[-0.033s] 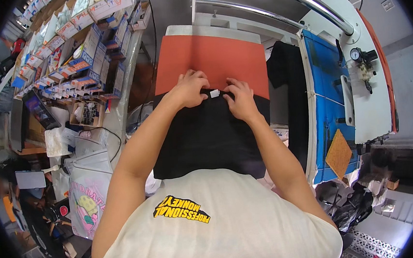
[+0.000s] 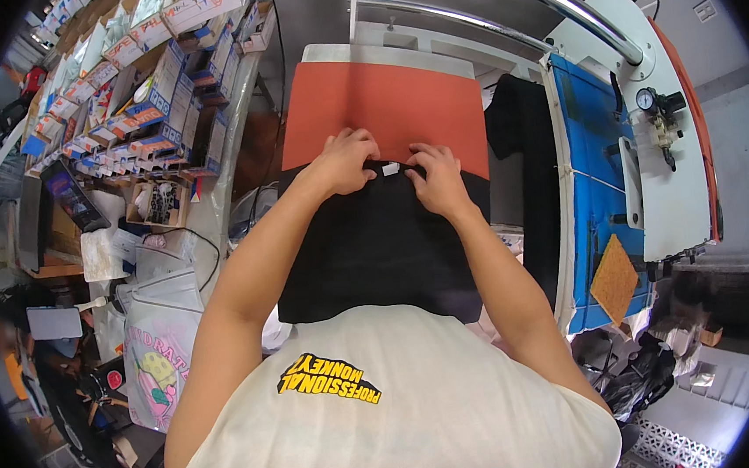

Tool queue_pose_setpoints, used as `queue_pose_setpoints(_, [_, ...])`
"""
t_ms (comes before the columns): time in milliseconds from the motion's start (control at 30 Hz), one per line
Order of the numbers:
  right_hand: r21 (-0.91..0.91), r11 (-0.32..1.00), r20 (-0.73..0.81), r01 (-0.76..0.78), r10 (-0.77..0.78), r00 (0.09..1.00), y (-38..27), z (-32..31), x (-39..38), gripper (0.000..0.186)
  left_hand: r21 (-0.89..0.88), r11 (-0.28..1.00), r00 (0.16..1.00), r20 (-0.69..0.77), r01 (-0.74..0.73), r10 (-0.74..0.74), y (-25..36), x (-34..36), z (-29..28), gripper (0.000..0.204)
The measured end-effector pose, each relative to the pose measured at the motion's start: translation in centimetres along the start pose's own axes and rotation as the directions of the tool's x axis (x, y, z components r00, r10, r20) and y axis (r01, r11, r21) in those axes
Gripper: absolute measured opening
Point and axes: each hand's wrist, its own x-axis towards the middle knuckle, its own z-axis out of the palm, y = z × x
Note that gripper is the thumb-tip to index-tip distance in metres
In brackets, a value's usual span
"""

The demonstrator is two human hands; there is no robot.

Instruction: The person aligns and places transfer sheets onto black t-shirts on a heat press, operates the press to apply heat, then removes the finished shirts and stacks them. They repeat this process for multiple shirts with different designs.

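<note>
A black garment lies stretched over the near part of a flat platen covered by an orange-red pad. At the middle of its far edge, a small white label shows between my hands. My left hand pinches that edge just left of the label, its fingers curled. On the other side of the label, my right hand grips the same edge between thumb and fingers. Both fingertips are partly hidden against the dark cloth.
To the right stand a blue-covered platen, another black cloth and a white machine body with a pressure gauge. A chrome bar crosses above. Stacked boxes and a phone-like screen are at left.
</note>
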Motion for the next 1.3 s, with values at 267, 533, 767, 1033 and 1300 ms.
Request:
queue_pose_setpoints(267, [0.06,0.995,0.047,-0.074,0.071,0.996,0.8,1.1,0.7,0.012,-0.225,0.967,0.986,-0.086,0.118,-0.141,-2.0,-0.2,2.2,0.019])
queue_pose_setpoints(533, [0.122,0.982,0.035,-0.147,0.144,0.989,-0.1,0.5,0.8,0.014,-0.106,0.992,0.979,-0.184,0.07,-0.089,-1.0,-0.8,1.9,0.018])
queue_pose_setpoints(767, [-0.242,0.967,-0.119,-0.075,0.048,0.992,-2.1,1.0,-0.2,0.024,0.113,0.993,0.967,-0.254,0.028,0.001,-0.4,-1.4,2.3,0.025])
queue_pose_setpoints(1033, [-0.166,0.979,0.048,-0.122,0.131,0.99,-3.6,1.1,-1.5,0.041,0.202,0.979,0.998,-0.062,0.018,-0.005,0.5,-5.7,2.1,0.08])
queue_pose_setpoints(1300, [-0.205,0.973,0.074,-0.108,0.126,0.989,-4.2,1.4,-1.9,0.051,0.097,0.994,0.993,-0.111,0.05,-0.039,0.6,-6.1,3.5,0.083])
